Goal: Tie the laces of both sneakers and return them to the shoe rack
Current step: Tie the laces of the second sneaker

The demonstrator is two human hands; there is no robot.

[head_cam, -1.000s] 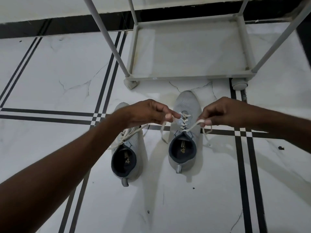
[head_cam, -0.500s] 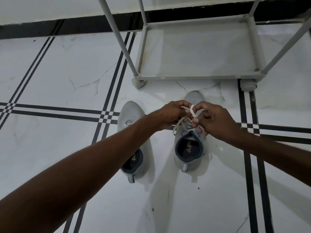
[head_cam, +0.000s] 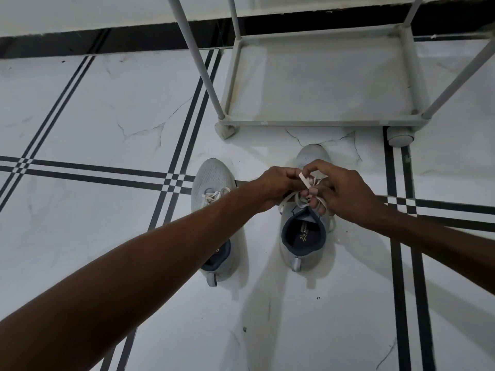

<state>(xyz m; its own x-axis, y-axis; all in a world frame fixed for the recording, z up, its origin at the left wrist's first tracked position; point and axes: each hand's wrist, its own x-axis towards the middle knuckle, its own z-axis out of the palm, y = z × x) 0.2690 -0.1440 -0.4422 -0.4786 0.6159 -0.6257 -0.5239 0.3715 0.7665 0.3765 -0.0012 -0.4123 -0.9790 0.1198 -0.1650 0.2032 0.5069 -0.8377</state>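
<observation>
Two grey sneakers stand side by side on the floor, toes toward the rack. Over the right sneaker, my left hand and my right hand meet, both pinching its white laces, which loop between my fingers. The left sneaker lies partly under my left forearm, its laces loose across the tongue. The grey shoe rack stands just beyond the toes, its bottom shelf bare.
White marble floor with black stripe lines runs all around. The rack's slanted poles rise at the left and right corners. A black skirting band and wall lie behind the rack.
My hands came together from wide apart, bringing the two lace ends over the right sneaker's tongue, and now work the laces in a loop. The view has shifted slightly.
</observation>
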